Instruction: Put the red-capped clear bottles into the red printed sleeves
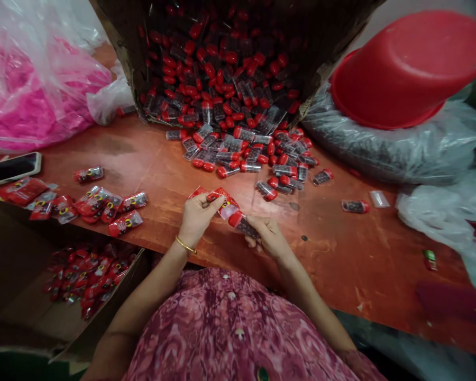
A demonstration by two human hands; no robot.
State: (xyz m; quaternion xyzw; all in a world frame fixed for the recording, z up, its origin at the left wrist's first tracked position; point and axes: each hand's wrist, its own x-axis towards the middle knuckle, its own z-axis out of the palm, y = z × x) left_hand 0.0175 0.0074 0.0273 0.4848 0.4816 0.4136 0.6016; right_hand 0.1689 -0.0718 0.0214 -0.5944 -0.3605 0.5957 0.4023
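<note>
My left hand (197,218) pinches a red printed plastic sleeve (226,203) over the front part of the table. In my right hand (270,236) is a small clear container (245,225) with a red cap and dark contents. Its capped end points left and meets the sleeve's open side; how far in it sits I cannot tell. Past my hands, a loose pile of the same red-capped containers (241,151) spills from a tipped cardboard box. To my left lie several containers in red printed sleeves (95,201).
A lower cardboard box (103,323) at the left holds many sleeved containers. A phone (14,168) lies at the left edge. A red bucket (404,69) rests upside down on a bag of dark pieces (373,153). A bag of pink pieces (27,95) stands back left.
</note>
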